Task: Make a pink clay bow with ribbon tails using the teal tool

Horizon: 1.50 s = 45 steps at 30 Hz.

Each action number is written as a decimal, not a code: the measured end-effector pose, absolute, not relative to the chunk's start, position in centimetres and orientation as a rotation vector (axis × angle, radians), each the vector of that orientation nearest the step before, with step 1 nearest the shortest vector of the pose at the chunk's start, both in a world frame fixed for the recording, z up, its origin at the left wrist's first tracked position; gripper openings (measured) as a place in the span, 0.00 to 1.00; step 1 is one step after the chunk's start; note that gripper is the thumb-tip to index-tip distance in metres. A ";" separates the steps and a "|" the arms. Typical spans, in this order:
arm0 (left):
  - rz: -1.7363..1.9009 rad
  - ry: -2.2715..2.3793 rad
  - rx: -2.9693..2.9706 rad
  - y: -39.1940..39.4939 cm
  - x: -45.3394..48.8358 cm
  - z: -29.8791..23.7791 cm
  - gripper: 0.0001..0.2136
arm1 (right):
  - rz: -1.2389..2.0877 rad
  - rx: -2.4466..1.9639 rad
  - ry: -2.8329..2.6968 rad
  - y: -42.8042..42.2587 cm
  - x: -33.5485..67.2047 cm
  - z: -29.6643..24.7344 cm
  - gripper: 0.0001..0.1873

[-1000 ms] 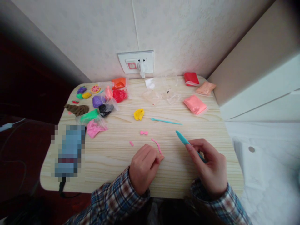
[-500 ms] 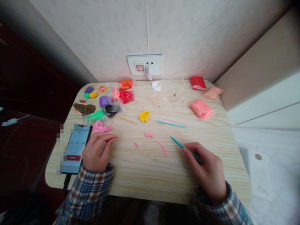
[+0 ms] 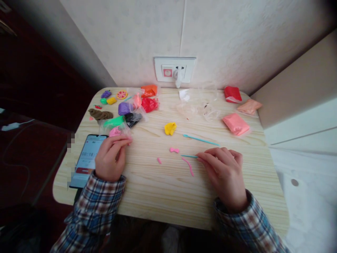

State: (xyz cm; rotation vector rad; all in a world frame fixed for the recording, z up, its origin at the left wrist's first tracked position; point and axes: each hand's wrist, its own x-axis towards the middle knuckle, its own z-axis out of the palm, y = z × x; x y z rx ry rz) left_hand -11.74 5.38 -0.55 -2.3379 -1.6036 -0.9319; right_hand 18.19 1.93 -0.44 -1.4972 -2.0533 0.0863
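Observation:
My left hand point(image 3: 110, 157) rests at the left of the wooden table point(image 3: 168, 189), fingers curled on the pink clay in its clear bag point(image 3: 116, 132), beside a phone point(image 3: 88, 160). My right hand point(image 3: 223, 174) lies knuckles up, closed on a teal sculpting tool point(image 3: 189, 156) whose tip pokes out leftward. Just below that tip lies a thin pink clay strip point(image 3: 189, 166). A small pink clay bow point(image 3: 174, 150) and a pink crumb point(image 3: 159, 160) sit nearby. A yellow clay lump point(image 3: 170, 128) and a second teal tool point(image 3: 201, 140) lie farther back.
Bags of clay in purple point(image 3: 123, 108), red point(image 3: 150, 104), orange point(image 3: 149, 90), green and black crowd the back left, with small clay figures. Salmon point(image 3: 235, 123), peach and red packs sit back right. Empty clear bags point(image 3: 200, 107) lie mid-back. A wall socket point(image 3: 174, 69) is behind.
My left hand left the pink strip and moved left to the pink clay bag by the phone. My right hand turned palm down, lowering the tool flat toward the table.

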 end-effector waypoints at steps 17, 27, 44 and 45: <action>-0.692 -1.220 -2.911 2.7 -3.2 0.4 0.16 | 0.083 -1.567 -2.003 0.7 17.6 -0.3 0.08; -0.701 -1.272 -2.884 2.8 -2.7 0.3 0.17 | 0.017 -1.615 -1.977 0.3 17.1 -0.3 0.11; -0.670 -1.300 -2.904 2.8 -2.6 0.4 0.16 | 0.042 -1.605 -2.003 0.4 17.1 -0.2 0.11; -0.670 -1.300 -2.905 2.8 -2.6 0.4 0.16 | 0.046 -1.605 -2.007 0.4 17.2 -0.2 0.12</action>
